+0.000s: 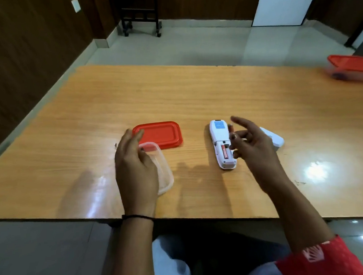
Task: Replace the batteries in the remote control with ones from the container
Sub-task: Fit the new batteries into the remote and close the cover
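A white remote control (218,135) lies face down on the wooden table (195,94). Its battery bay is uncovered, and one red battery (225,152) sits in the bay. My right hand (253,145) hovers just right of the remote and pinches a second battery (231,128) upright between thumb and fingers. The white battery cover (275,140) lies behind that hand. A clear plastic container (164,172) stands at the left. My left hand (133,165) is over it with loosely curled fingers, hiding its inside. The container's red lid (161,134) lies just beyond it.
Another clear container with a red lid (351,66) sits at the table's far right edge. The table's near edge runs just in front of my wrists. A black wheeled stand (140,16) is on the floor beyond the table.
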Demonstrator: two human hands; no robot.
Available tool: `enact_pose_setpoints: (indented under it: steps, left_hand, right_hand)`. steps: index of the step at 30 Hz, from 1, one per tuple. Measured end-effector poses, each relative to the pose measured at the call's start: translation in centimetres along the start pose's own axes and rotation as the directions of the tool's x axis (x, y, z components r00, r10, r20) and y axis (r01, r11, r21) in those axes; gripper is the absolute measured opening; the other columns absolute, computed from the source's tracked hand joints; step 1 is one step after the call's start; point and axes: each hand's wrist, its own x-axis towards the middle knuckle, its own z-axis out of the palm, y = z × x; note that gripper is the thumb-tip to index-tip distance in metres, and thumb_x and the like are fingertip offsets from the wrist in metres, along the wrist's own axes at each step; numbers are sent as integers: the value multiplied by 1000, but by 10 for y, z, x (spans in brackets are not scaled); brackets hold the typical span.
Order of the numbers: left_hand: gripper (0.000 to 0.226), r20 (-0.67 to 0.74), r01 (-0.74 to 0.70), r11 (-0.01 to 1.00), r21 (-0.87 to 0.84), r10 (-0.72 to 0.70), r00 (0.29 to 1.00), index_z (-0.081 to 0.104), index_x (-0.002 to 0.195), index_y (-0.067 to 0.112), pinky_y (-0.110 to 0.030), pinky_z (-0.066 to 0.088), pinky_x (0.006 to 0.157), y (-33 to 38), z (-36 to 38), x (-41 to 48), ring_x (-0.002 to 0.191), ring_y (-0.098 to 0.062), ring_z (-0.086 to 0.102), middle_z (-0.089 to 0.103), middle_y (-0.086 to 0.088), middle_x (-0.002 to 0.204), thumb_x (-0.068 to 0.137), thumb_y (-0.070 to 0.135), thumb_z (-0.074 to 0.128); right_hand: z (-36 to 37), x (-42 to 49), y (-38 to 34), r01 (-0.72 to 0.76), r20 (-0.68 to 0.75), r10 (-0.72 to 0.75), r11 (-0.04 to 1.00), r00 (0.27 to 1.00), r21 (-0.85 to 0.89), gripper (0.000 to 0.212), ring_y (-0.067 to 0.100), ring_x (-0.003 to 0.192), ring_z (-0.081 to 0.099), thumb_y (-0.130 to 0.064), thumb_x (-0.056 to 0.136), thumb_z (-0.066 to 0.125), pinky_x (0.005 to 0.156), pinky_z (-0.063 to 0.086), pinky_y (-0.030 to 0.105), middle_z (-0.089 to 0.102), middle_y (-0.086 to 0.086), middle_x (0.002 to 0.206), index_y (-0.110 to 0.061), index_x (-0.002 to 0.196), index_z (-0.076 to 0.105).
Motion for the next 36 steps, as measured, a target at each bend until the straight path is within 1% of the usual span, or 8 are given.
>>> enact_pose_setpoints:
  steps: [5,8,11,17,22,29,33,36]
  left_hand:
    - [41,319,-286,950,-123,311,895,56,128,13,-5,26,104,39,47,-27,129,-8,44,52,-1,139,88,3,55]
    - [53,490,-244,957,-157,290,822,45,137,16,-7,24,105,49,76,-45,135,-6,37,43,3,146,87,12,61]
    - [69,565,-151,983,-105,184,804,31,145,16,-5,18,103,48,96,-49,140,-5,27,29,3,154,85,18,65]
    - [67,606,-67,992,-107,118,787,32,144,14,8,15,94,39,104,-45,138,-5,28,32,-1,153,85,10,63]
    - [60,600,-120,982,-149,186,778,40,140,14,11,16,88,33,103,-44,121,17,24,35,3,150,85,9,63]
    - [55,589,-140,984,-109,178,788,44,137,10,10,15,91,26,108,-43,125,7,27,33,-4,152,85,6,60]
    - [55,591,-123,987,-107,163,790,46,136,10,12,15,87,27,108,-44,122,8,28,34,-4,151,84,7,61]
    - [53,578,-133,986,-104,169,799,49,134,10,8,18,90,28,108,-42,126,4,34,38,-6,149,83,8,63]
  right_hand:
    - [-35,9,21,-76,-125,77,997,989,14,34,9,64,58,2,92,48,55,43,23,59,4,78,-19,115,61]
    - [-34,10,32,-15,-127,5,997,992,-81,29,0,61,59,5,89,52,65,47,17,64,6,74,-9,112,61]
    - [-26,12,33,70,-107,-88,984,990,-163,26,6,74,66,0,87,58,72,47,15,70,7,78,-15,108,62]
    - [-13,12,32,142,-60,-167,944,984,-299,22,-3,73,62,-9,82,67,59,39,5,69,-4,77,-19,101,63]
    - [-13,5,36,270,12,-314,798,949,-538,13,14,73,60,-12,78,70,65,47,30,66,0,80,-20,89,66]
    - [-11,-10,36,219,-9,-265,816,964,-535,15,17,75,65,-9,77,72,70,52,34,70,5,82,-17,89,74]
    - [-11,-11,38,186,-3,-222,825,975,-533,17,15,82,65,-6,78,71,76,51,29,73,3,89,-15,91,75]
    - [-7,-11,37,148,-59,-199,865,978,-479,11,9,74,63,-4,77,70,70,46,13,69,1,85,-11,84,75]
